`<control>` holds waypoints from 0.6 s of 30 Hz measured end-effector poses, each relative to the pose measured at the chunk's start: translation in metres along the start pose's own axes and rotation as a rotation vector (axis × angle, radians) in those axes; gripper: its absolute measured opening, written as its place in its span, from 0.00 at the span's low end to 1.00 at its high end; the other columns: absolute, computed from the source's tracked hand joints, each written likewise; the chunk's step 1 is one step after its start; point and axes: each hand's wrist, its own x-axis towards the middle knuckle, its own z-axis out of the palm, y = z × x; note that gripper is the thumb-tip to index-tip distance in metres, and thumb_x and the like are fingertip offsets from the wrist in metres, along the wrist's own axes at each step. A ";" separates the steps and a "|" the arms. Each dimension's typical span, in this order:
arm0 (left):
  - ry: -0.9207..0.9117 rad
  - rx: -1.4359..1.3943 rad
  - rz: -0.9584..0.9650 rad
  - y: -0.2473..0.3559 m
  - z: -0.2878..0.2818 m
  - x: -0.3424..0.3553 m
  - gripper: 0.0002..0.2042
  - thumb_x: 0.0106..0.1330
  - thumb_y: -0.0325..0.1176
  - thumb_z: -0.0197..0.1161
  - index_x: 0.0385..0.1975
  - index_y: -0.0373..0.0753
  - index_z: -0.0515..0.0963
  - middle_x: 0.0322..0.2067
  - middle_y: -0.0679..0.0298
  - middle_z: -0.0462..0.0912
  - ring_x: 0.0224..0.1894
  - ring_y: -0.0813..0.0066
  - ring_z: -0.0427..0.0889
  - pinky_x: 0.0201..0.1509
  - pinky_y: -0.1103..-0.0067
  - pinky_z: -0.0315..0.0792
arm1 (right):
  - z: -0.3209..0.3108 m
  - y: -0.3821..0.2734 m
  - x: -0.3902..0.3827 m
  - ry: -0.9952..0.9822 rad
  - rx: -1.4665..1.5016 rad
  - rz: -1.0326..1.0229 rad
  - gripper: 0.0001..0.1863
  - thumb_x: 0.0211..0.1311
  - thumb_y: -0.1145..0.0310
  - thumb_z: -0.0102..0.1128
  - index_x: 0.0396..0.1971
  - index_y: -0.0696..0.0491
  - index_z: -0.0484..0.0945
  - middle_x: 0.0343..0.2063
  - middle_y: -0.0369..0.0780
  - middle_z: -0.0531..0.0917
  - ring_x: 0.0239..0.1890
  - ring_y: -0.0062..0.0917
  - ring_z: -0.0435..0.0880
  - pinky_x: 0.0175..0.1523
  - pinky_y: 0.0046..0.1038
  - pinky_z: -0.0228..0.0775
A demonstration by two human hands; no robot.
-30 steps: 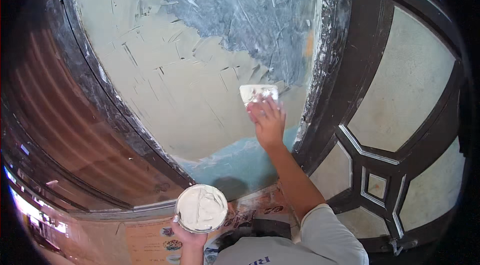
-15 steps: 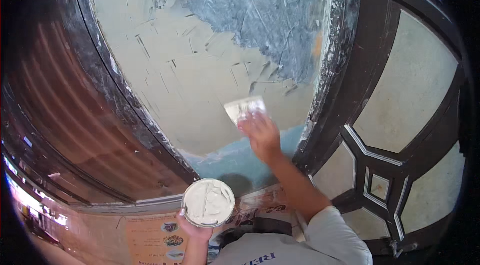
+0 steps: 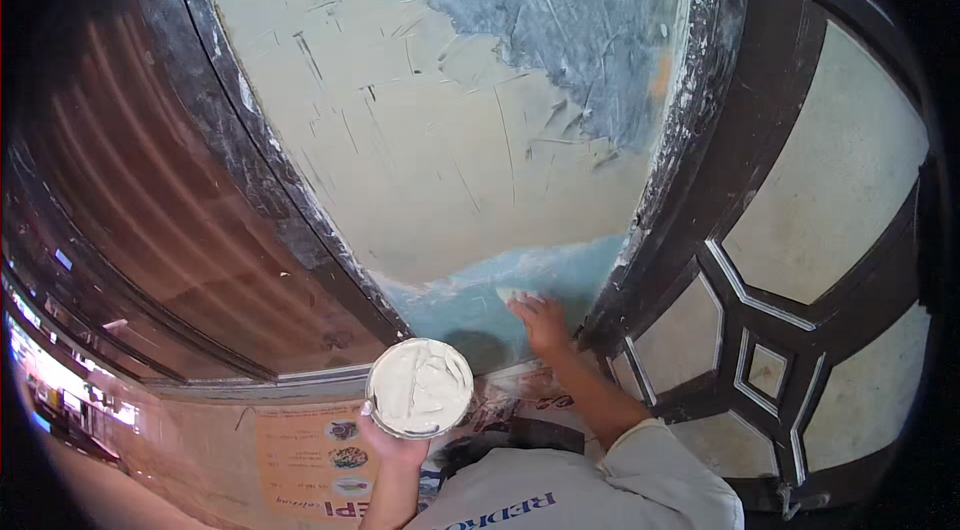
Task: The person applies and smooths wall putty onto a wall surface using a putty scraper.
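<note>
Before a wall panel (image 3: 375,195), I am gripping the pale corner of a spreader (image 3: 506,295) in my right hand (image 3: 538,318), fingers bending over it; the rest is hiding behind my fingers, and whether its edge is touching the surface I cannot tell. My left hand (image 3: 398,444) is curling under a round tub (image 3: 424,436), thumb near the rim, probably to keep the open top facing up and the load steady. The tub is sitting just below the panel's lower edge, near my right hand, seemingly so that its contents are staying within easy reach.

Inside, thick off-white paste (image 3: 435,380) is showing soft ridges and a creamy sheen. The panel is wearing three tones: a smooth beige coat (image 3: 420,150) scored with thin dark scratches, a streaky grey-blue patch (image 3: 590,50) with ragged borders, and a turquoise strip (image 3: 455,305) along the bottom, where my right hand is hovering or resting. A dark frame edge (image 3: 690,90) flecked with white is running down the right side. Beyond it, a dark door (image 3: 760,120) is displaying pale angular insets; at left, a glossy brown panel (image 3: 150,160) is catching wavy reflections.
</note>
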 end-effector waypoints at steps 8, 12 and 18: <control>-0.037 0.001 -0.017 0.002 0.004 0.005 0.37 0.60 0.54 0.46 0.64 0.34 0.62 0.64 0.51 0.66 0.64 0.52 0.67 0.67 0.60 0.63 | -0.140 -0.102 0.178 0.294 0.181 -0.245 0.15 0.56 0.70 0.59 0.43 0.38 0.82 0.49 0.34 0.80 0.57 0.39 0.72 0.64 0.50 0.59; 0.004 -0.033 -0.023 0.005 0.012 0.008 0.37 0.59 0.54 0.46 0.65 0.35 0.62 0.64 0.52 0.66 0.64 0.52 0.67 0.67 0.61 0.63 | -0.141 -0.133 0.227 0.471 -0.107 -0.318 0.16 0.57 0.68 0.58 0.44 0.33 0.81 0.50 0.31 0.79 0.63 0.37 0.67 0.65 0.65 0.45; -0.123 -0.041 -0.047 0.022 0.000 0.006 0.36 0.59 0.54 0.48 0.65 0.36 0.62 0.64 0.52 0.65 0.64 0.53 0.66 0.67 0.60 0.62 | 0.013 -0.029 0.068 0.140 -0.131 -0.197 0.14 0.58 0.61 0.60 0.45 0.31 0.82 0.55 0.30 0.76 0.63 0.37 0.66 0.63 0.66 0.44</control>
